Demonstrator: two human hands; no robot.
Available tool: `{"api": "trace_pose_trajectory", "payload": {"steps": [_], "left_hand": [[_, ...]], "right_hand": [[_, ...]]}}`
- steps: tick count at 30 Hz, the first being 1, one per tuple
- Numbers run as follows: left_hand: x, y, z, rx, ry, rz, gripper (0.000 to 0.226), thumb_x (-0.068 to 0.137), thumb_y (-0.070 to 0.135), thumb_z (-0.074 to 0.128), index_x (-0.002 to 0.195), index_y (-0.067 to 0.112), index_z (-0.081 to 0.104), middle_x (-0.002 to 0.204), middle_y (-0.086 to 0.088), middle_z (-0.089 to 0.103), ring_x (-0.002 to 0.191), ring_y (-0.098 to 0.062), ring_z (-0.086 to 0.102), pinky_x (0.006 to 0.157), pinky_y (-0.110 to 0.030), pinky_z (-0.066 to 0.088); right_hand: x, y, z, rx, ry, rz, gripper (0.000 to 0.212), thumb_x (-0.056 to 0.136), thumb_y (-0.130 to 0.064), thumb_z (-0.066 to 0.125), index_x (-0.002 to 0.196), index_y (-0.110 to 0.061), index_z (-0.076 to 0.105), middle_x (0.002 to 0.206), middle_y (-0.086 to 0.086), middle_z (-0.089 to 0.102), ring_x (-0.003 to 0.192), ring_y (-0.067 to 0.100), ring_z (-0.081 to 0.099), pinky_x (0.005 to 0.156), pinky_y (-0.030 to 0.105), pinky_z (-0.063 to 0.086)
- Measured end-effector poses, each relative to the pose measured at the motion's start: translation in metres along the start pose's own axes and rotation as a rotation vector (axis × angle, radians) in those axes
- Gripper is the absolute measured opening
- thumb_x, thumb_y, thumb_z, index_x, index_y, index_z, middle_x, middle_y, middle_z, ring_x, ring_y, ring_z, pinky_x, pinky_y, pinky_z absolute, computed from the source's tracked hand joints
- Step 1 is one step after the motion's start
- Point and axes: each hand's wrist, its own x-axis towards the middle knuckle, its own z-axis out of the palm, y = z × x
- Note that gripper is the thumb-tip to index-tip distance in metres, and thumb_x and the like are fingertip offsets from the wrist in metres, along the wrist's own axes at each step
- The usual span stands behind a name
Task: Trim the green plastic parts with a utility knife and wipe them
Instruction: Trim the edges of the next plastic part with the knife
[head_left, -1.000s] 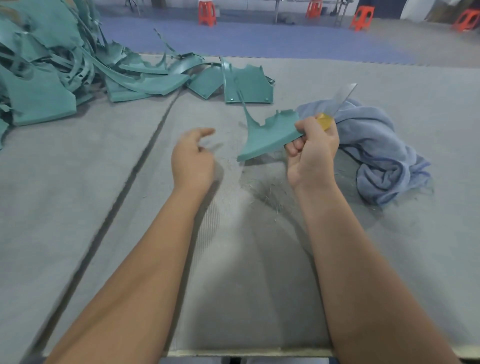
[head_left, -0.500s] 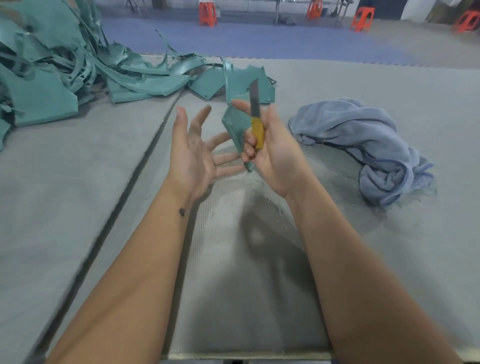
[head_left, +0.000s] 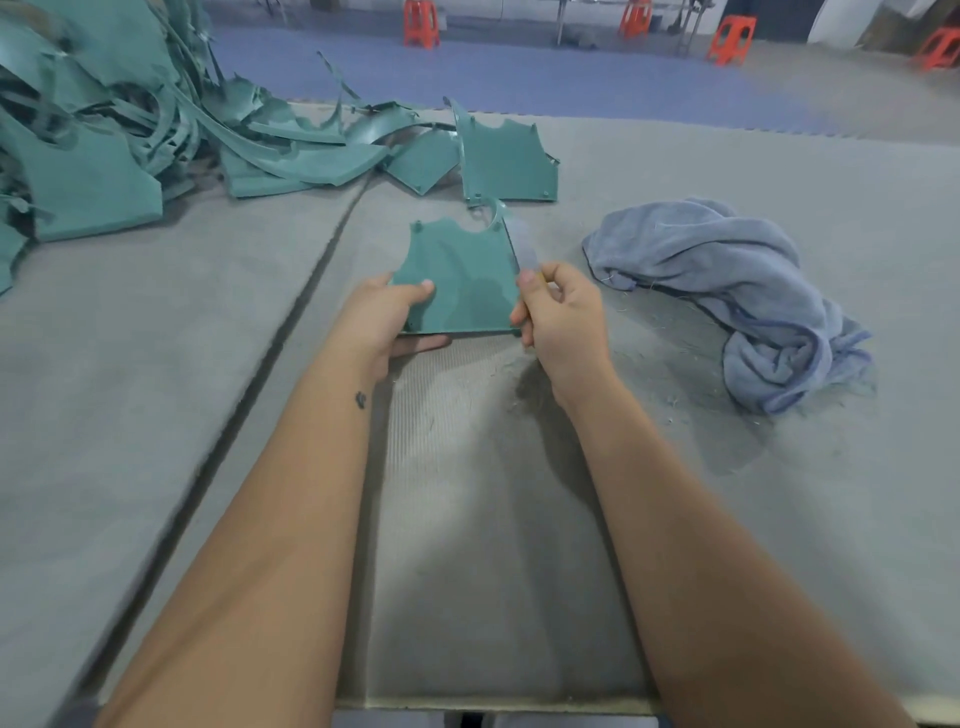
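Grey felt table (head_left: 156, 415), green plastic part (head_left: 462, 280) flat, utility knife (head_left: 524, 249) pointing away

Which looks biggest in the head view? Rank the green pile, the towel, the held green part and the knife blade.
1. Green pile, cut off at the frame edge.
2. Towel.
3. Held green part, in the left hand.
4. Knife blade, blurred, in the right hand.
The pile lies farther off, so it is surely the largest.

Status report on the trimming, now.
Left hand grips green part. Right hand grips utility knife, blade along part's right edge. Blue towel alongside, clear.
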Motion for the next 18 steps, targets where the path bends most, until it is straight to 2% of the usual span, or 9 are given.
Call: {"api": "trace_pose_trajectory", "payload": {"steps": [4, 7, 10, 12, 15, 18], "left_hand": [[0.003, -0.005, 0.008, -0.333, 0.14, 0.123, 0.014, 0.101, 0.012, 0.047, 0.095, 0.013, 0.06, 0.081, -0.004, 0.073, 0.066, -0.016, 0.072, 0.052, -0.03, 0.056], [0.005, -0.008, 0.014, -0.46, 0.088, 0.114, 0.01, 0.099, 0.004, 0.048, 0.098, 0.008, 0.057, 0.072, -0.002, 0.074, 0.062, -0.016, 0.071, 0.051, -0.03, 0.057], [0.004, -0.009, 0.018, -0.476, 0.001, 0.088, 0.014, 0.097, -0.001, 0.047, 0.108, 0.006, 0.054, 0.087, -0.01, 0.072, 0.067, -0.02, 0.071, 0.049, -0.032, 0.056], [0.003, -0.009, 0.02, -0.557, -0.038, 0.066, 0.017, 0.099, -0.002, 0.041, 0.111, 0.004, 0.053, 0.093, -0.012, 0.071, 0.071, -0.021, 0.073, 0.052, -0.031, 0.056], [0.001, -0.011, 0.023, -0.71, -0.034, 0.028, 0.022, 0.102, 0.001, 0.036, 0.119, 0.006, 0.048, 0.101, -0.014, 0.068, 0.079, -0.026, 0.072, 0.059, -0.037, 0.059], [0.001, -0.011, 0.026, -0.804, -0.017, 0.011, 0.021, 0.103, 0.001, 0.034, 0.11, 0.008, 0.052, 0.096, -0.014, 0.068, 0.078, -0.027, 0.071, 0.058, -0.038, 0.06]], "right_hand": [[-0.003, -0.006, 0.001, -0.01, -0.022, -0.018, 0.012, 0.098, -0.025, 0.053, 0.087, -0.024, 0.058, 0.064, 0.006, 0.069, 0.041, 0.017, 0.054, 0.039, 0.019, 0.037], [-0.005, -0.007, 0.002, 0.009, -0.024, -0.087, 0.021, 0.096, -0.025, 0.054, 0.078, -0.036, 0.059, 0.053, 0.003, 0.06, 0.042, 0.014, 0.046, 0.041, 0.021, 0.036], [-0.003, -0.007, 0.002, 0.105, -0.04, -0.101, 0.023, 0.096, -0.033, 0.046, 0.082, -0.031, 0.064, 0.054, -0.006, 0.042, 0.051, 0.007, 0.037, 0.05, 0.019, 0.032], [-0.001, -0.007, 0.0, 0.088, -0.06, -0.01, 0.038, 0.098, -0.041, 0.038, 0.086, -0.021, 0.067, 0.056, -0.01, 0.036, 0.051, 0.004, 0.033, 0.052, 0.019, 0.029], [0.0, -0.008, 0.0, -0.04, -0.173, 0.127, 0.046, 0.1, -0.044, 0.034, 0.079, -0.021, 0.067, 0.06, -0.01, 0.036, 0.054, 0.005, 0.031, 0.057, 0.024, 0.027], [-0.003, -0.007, 0.002, -0.116, -0.28, 0.111, 0.03, 0.097, -0.037, 0.047, 0.073, -0.023, 0.057, 0.057, -0.015, 0.046, 0.052, 0.001, 0.04, 0.056, 0.021, 0.032]]}}
